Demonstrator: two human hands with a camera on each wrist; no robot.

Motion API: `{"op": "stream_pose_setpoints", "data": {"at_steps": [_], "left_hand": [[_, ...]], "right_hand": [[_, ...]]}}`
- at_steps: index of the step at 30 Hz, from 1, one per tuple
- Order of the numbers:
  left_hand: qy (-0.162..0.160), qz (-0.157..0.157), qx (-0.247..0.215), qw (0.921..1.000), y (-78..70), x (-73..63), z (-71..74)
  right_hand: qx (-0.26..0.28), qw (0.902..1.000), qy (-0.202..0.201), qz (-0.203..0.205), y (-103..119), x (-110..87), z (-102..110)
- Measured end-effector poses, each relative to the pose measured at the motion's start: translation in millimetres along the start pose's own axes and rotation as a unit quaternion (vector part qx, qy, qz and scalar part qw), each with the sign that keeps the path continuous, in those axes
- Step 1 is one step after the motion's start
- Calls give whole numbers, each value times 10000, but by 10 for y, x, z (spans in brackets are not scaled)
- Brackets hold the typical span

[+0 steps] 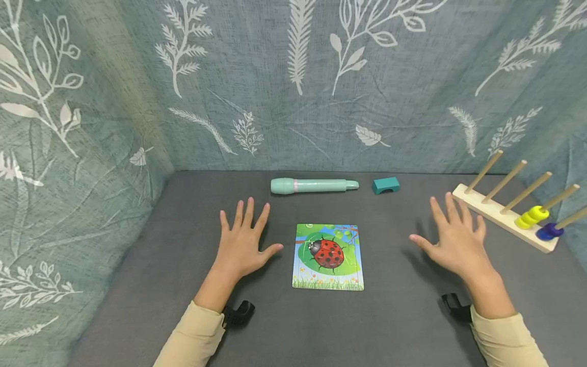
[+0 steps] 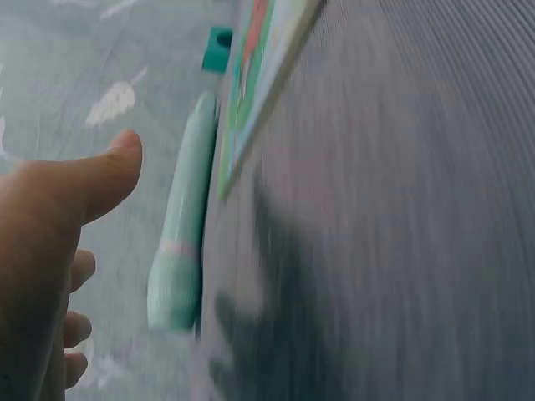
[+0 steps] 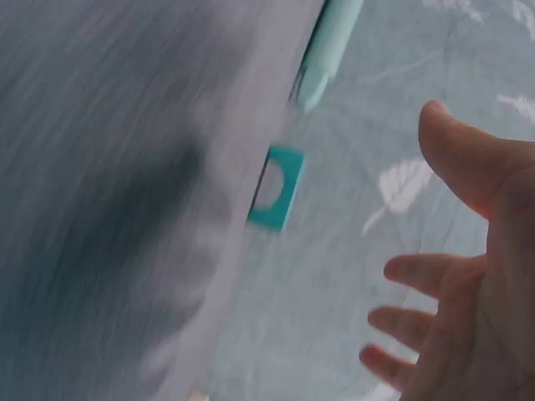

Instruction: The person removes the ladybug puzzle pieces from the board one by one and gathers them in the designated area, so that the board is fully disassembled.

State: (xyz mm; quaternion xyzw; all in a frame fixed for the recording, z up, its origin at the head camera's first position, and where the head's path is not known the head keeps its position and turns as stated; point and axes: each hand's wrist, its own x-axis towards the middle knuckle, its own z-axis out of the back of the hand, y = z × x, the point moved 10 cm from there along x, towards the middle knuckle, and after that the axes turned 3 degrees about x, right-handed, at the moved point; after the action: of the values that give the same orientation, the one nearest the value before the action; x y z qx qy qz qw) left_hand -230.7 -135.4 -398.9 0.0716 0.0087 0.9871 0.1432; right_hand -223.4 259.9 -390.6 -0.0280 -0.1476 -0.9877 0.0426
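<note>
A square ladybug picture puzzle (image 1: 328, 257) lies flat on the dark grey table, between the two hands. To its left, my left hand (image 1: 243, 247) has its fingers spread and holds nothing. My right hand (image 1: 458, 244) is likewise spread and bare, nearest to the wooden peg stacker (image 1: 504, 216) at the right. That stacker carries yellow rings (image 1: 532, 217) and blue rings (image 1: 549, 232); its other pegs are bare. Behind the puzzle lies a pale green tube-shaped pen (image 1: 316, 186), and a teal arch block (image 1: 386, 185) sits to the right of it.
A grey-green curtain (image 1: 257, 86) with white leaf prints hangs along the back and left edges of the table (image 1: 390, 326). Black wrist cameras (image 1: 239, 313) are strapped at both wrists.
</note>
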Motion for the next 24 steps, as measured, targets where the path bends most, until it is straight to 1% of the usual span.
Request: {"op": "stream_pose_setpoints", "data": {"at_steps": [3,6,8,10,12,15,18,21,24], "left_hand": [[92,-296,-11,9995,-233,100,-21],[219,-746,-214,9967,-554,198,-57],[348,-1000,-423,9935,-769,247,-90],[463,-1202,-656,9895,-969,280,-135],[531,-1371,-837,9856,-1140,296,-194],[609,-1616,-1190,9778,-1346,286,-283],[649,-1622,-1500,9731,-1422,269,-365],[516,-1491,-1771,9715,-1403,271,-397],[379,-1410,-2081,9672,-1368,281,-412]], "right_hand": [[227,9986,2,475,268,94,-58],[483,9942,67,955,595,198,-161],[759,9895,190,1213,818,264,-256],[1090,9823,536,1424,1031,316,-396],[1373,9733,932,1583,1193,341,-544],[1651,9599,1483,1715,1339,342,-736],[1676,9563,1572,1805,1370,342,-820],[1747,9538,1516,1919,1388,358,-849],[1776,9510,1558,1997,1411,365,-873]]}}
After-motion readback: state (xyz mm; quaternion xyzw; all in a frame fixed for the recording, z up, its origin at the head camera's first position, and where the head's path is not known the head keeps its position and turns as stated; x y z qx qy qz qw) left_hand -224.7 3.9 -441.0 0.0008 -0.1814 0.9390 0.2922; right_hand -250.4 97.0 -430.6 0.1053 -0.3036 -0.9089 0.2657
